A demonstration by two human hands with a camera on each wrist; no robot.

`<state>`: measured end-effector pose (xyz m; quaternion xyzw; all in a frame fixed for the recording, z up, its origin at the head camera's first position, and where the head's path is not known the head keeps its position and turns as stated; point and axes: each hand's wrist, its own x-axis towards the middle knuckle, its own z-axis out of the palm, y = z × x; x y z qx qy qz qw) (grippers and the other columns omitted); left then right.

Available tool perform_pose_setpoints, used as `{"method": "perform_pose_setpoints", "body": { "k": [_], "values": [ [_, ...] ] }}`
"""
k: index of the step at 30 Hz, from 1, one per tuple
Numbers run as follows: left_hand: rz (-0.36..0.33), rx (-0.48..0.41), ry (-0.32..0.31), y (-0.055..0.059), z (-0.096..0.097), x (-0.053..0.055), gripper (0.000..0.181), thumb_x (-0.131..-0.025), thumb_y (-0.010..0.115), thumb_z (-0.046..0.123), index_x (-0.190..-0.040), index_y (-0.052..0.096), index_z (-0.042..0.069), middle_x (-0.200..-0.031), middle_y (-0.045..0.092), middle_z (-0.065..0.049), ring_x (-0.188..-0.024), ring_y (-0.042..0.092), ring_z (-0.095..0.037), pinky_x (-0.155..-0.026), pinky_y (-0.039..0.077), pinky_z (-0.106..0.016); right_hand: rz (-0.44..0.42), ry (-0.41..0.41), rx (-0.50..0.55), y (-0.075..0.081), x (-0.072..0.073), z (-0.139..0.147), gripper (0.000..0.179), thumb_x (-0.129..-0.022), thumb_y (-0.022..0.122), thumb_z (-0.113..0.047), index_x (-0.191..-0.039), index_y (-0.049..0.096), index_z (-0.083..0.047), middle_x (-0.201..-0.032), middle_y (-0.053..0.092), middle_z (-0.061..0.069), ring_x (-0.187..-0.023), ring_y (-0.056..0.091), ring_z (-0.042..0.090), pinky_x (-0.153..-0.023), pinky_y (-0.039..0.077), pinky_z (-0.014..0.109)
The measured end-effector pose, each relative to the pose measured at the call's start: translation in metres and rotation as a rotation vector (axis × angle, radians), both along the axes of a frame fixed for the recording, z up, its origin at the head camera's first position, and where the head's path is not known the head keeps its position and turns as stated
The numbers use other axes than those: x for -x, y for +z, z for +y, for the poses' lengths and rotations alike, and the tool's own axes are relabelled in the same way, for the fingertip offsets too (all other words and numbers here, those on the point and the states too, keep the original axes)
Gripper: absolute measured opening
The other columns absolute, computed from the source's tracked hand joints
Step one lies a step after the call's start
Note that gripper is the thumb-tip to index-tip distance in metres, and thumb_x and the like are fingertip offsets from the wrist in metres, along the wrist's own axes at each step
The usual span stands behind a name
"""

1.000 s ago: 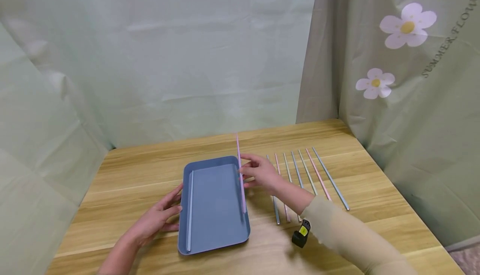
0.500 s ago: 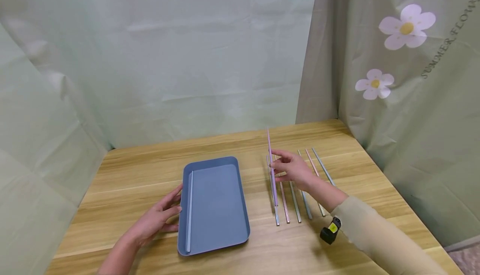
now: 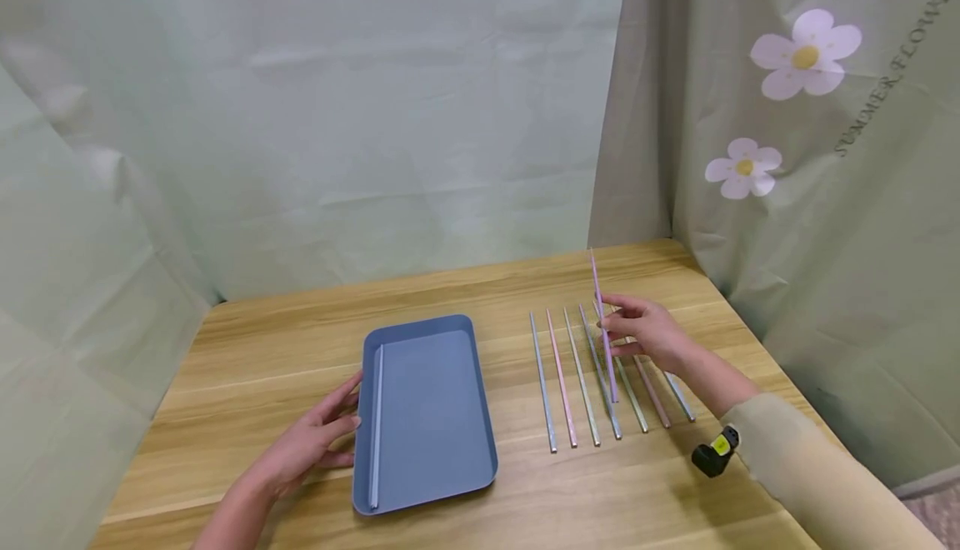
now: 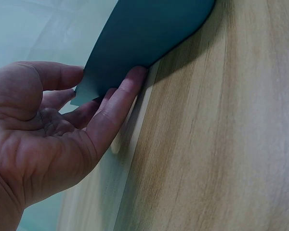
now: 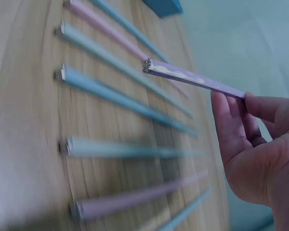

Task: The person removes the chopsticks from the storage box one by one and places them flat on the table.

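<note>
My right hand [image 3: 643, 335] pinches a purple chopstick [image 3: 608, 358] between thumb and fingertips, above the right part of a row of chopsticks. In the right wrist view, the square thick end of this chopstick points away from the hand [image 5: 260, 154]. Below it lie blue [image 3: 543, 383], pink [image 3: 561, 379] and pale green [image 3: 581, 379] chopsticks, several in all, side by side. My left hand [image 3: 311, 442] touches the left outer wall of a blue-grey tray [image 3: 435, 417], fingers extended along it, as the left wrist view shows. Something slim and pale, chopstick-like [image 3: 377, 429], lies along the tray's left inner side.
The wooden table [image 3: 262, 367] has pale cloth [image 3: 375, 117] hanging behind it and along both sides. Flowers are printed on the right-hand cloth [image 3: 825, 200]. A small black device [image 3: 715, 452] sits at my right wrist.
My right hand has carried the purple chopstick rightward, from the tray's right rim to above the right part of the chopstick row. My left hand has stayed at the tray.
</note>
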<state>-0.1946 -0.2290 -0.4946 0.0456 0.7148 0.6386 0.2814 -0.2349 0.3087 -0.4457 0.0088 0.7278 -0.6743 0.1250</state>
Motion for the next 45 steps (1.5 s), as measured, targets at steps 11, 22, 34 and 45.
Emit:
{"method": "perform_pose_setpoints", "body": {
  "k": [11, 22, 34, 45],
  "values": [
    [0.024, -0.023, -0.020, 0.001, -0.001, -0.002, 0.074, -0.108, 0.052, 0.016, -0.167, 0.008, 0.024, -0.166, 0.006, -0.028, -0.139, 0.038, -0.041, -0.088, 0.057, -0.052, -0.024, -0.024, -0.097, -0.006, 0.003, 0.057, 0.066, -0.103, 0.061, -0.008, -0.159, 0.027, 0.003, -0.106, 0.065, 0.008, -0.090, 0.065, 0.017, -0.079, 0.060, 0.037],
    [0.021, -0.014, -0.015, -0.002, -0.002, 0.000, 0.074, -0.108, 0.052, 0.016, -0.167, 0.009, 0.025, -0.167, 0.009, -0.026, -0.138, 0.040, -0.038, -0.088, 0.057, -0.052, -0.048, 0.026, -0.182, -0.012, 0.003, 0.096, 0.067, -0.102, 0.060, -0.005, -0.158, 0.025, 0.007, -0.107, 0.067, 0.010, -0.091, 0.068, 0.020, -0.078, 0.060, 0.037],
    [0.019, -0.005, -0.010, -0.002, -0.001, -0.001, 0.075, -0.107, 0.054, 0.015, -0.166, 0.010, 0.026, -0.166, 0.009, -0.026, -0.139, 0.039, -0.040, -0.088, 0.057, -0.052, -0.086, 0.037, -0.274, -0.029, 0.001, 0.119, 0.061, -0.102, 0.061, -0.007, -0.155, 0.034, 0.007, -0.108, 0.067, 0.013, -0.087, 0.067, 0.020, -0.073, 0.061, 0.040],
    [0.025, -0.016, -0.019, -0.001, -0.001, -0.001, 0.076, -0.107, 0.053, 0.015, -0.167, 0.007, 0.025, -0.166, 0.007, -0.028, -0.140, 0.037, -0.040, -0.087, 0.057, -0.052, -0.056, 0.077, -0.431, -0.029, -0.002, 0.106, 0.054, -0.100, 0.063, -0.005, -0.149, 0.045, 0.007, -0.107, 0.063, 0.017, -0.084, 0.061, 0.020, -0.068, 0.059, 0.037]
  ]
}}
